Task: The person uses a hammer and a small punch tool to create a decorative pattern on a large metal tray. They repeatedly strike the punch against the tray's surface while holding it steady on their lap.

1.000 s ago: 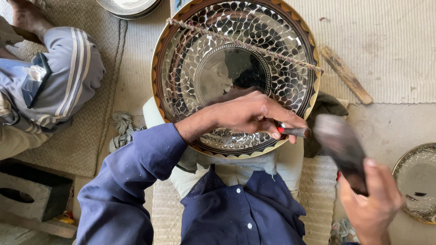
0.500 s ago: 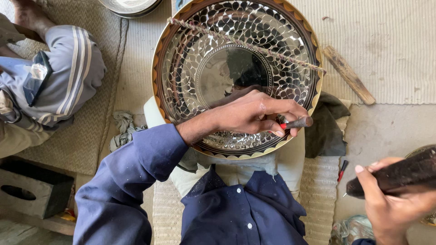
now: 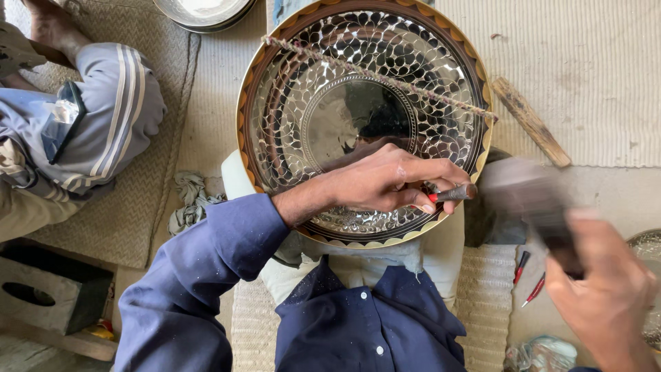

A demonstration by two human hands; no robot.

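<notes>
Chiselling ornate metal tray (image 3: 358, 76), mallet (image 3: 530, 203) beside

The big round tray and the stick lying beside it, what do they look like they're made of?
The tray looks like polished metal: mirror-bright, reflective, with a chased petal pattern and a dark, gold-edged rim. The stick looks like raw wood: matte, brown, rough-edged.

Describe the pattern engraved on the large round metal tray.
The tray carries rings of small leaf-like cells around a plain mirror-bright centre, clearest in the head view.
</notes>
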